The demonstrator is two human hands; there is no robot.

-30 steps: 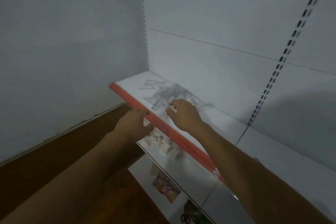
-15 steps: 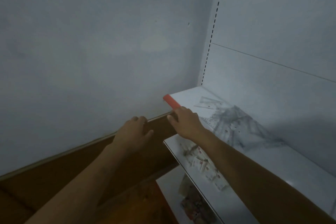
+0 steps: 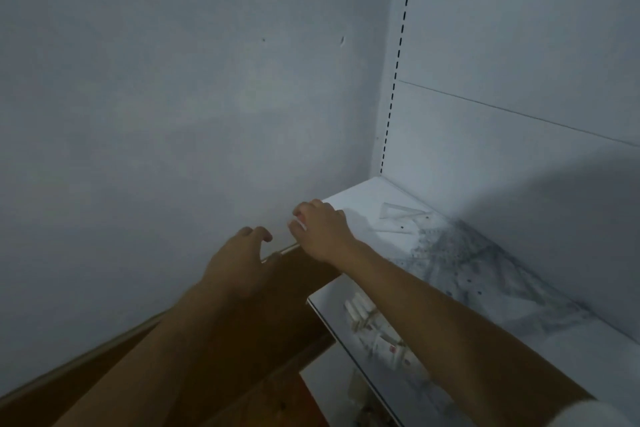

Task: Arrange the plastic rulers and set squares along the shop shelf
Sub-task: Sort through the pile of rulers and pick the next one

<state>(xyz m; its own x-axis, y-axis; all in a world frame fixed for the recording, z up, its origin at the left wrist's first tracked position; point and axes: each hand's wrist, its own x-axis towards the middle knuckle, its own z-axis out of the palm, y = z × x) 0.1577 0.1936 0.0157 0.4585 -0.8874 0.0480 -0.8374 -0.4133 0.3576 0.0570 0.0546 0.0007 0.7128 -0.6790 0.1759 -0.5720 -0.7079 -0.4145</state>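
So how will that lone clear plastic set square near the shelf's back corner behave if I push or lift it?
The clear plastic set square lies flat on the smooth white shelf, so a push will probably slide it easily. It looks thin, likely light and slightly bendy. Flush against the shelf, its edge may be hard to lift; dragging it to the front may help.

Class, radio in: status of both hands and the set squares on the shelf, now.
Right hand curled at the shelf front corner, grip contents unclear. Left hand open, off the shelf. Clear set squares lie unsorted against the back panel. Nothing blocking.
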